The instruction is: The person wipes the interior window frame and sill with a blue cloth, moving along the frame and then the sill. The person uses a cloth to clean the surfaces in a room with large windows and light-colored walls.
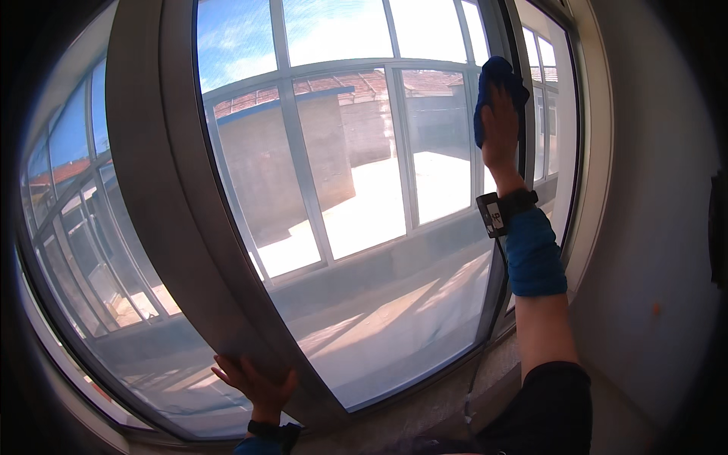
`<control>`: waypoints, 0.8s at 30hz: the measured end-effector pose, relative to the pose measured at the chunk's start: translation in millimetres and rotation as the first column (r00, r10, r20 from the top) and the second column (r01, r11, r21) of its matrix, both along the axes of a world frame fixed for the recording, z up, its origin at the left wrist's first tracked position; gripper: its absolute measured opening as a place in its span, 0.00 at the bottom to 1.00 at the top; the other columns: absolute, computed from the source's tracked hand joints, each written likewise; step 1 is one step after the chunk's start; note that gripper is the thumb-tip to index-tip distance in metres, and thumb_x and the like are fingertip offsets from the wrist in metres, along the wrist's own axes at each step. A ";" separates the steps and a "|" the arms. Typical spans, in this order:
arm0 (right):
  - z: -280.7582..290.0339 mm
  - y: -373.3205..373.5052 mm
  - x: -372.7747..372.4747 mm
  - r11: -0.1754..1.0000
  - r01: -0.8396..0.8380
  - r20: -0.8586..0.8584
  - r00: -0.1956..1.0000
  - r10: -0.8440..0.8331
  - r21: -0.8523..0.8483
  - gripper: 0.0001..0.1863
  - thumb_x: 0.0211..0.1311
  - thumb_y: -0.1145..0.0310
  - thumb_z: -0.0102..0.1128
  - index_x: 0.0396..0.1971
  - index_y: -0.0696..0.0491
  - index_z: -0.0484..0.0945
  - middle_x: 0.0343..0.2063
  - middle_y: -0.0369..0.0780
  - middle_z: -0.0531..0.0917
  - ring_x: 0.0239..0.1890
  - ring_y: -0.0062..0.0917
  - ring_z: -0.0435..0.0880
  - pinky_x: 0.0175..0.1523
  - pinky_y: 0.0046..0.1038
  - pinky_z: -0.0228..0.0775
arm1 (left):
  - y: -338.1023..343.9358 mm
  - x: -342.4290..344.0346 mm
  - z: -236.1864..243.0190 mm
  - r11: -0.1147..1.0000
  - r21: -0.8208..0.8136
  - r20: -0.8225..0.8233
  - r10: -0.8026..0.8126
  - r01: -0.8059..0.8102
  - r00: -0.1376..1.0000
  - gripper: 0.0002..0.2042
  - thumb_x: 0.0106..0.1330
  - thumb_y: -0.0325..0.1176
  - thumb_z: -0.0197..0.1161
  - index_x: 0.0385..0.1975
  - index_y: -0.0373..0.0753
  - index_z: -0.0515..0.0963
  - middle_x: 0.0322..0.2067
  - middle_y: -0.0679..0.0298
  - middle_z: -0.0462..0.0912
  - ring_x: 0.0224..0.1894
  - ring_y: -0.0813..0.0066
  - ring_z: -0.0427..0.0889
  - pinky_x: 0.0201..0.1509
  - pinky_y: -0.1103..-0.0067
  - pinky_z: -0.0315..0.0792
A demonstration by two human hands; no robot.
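A dark blue cloth (493, 72) is pressed high against the right edge of the window pane (371, 152), beside the dark side frame. My right hand (500, 133) lies over this cloth with the arm stretched upward, holding it to the window. Lower left, my left hand (258, 387) rests with spread fingers on the wide brown window post (220, 280); nothing shows in it.
Left of the post is another glass pane (129, 280). Below the window runs a sill (432, 417). A thin dark cable (476, 371) hangs from the device on my right wrist (493, 214). A pale wall (652, 227) stands at the right.
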State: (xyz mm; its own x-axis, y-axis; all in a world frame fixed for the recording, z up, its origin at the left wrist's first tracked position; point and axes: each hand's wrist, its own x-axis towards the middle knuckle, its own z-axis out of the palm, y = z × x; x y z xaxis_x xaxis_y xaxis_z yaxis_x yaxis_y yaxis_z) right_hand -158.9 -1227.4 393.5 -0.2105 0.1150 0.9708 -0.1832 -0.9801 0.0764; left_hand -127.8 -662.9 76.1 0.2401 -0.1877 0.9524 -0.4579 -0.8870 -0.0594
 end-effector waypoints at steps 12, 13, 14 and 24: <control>61.8 -17.3 19.6 0.883 0.468 0.166 0.870 -0.465 0.020 0.14 0.69 0.65 0.55 0.52 0.50 0.74 0.62 0.46 0.72 0.62 0.44 0.73 0.63 0.44 0.69 | 3.1 10.1 -19.1 0.999 -0.046 0.011 0.025 -0.024 1.000 0.55 0.55 0.75 0.53 0.75 0.50 0.38 0.74 0.43 0.35 0.76 0.43 0.36 0.71 0.41 0.31; 70.6 -3.1 17.0 0.823 0.568 0.125 0.816 -0.564 0.001 0.14 0.68 0.65 0.57 0.51 0.50 0.74 0.62 0.46 0.72 0.62 0.45 0.73 0.63 0.45 0.69 | 2.8 9.7 -19.4 0.999 -0.040 0.024 0.021 -0.020 1.000 0.55 0.55 0.75 0.53 0.75 0.50 0.38 0.74 0.43 0.34 0.76 0.43 0.36 0.71 0.41 0.31; 79.9 19.7 25.5 0.913 0.407 0.207 0.897 -0.390 -0.042 0.16 0.64 0.65 0.62 0.51 0.48 0.74 0.62 0.45 0.72 0.62 0.46 0.73 0.63 0.47 0.68 | 3.8 9.8 -19.5 0.999 -0.036 0.011 0.021 -0.021 1.000 0.54 0.55 0.75 0.53 0.75 0.49 0.38 0.73 0.42 0.35 0.76 0.43 0.36 0.71 0.41 0.31; 85.7 300.2 46.3 0.968 -0.045 -0.049 0.998 0.034 -0.248 0.27 0.73 0.53 0.40 0.68 0.47 0.62 0.68 0.48 0.62 0.70 0.45 0.60 0.72 0.53 0.45 | 0.5 5.4 -16.0 0.998 -0.059 -0.038 -0.016 0.013 0.999 0.54 0.55 0.77 0.49 0.75 0.48 0.39 0.74 0.44 0.36 0.76 0.46 0.35 0.71 0.40 0.29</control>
State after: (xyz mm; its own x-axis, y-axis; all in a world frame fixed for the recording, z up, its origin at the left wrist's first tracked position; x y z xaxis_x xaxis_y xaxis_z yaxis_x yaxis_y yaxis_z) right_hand -112.6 -927.2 479.2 -0.1773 0.3469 0.9210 -0.1357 -0.9355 0.3262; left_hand -122.4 -662.4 60.1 0.2746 -0.1352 0.9520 -0.4717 -0.8817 0.0108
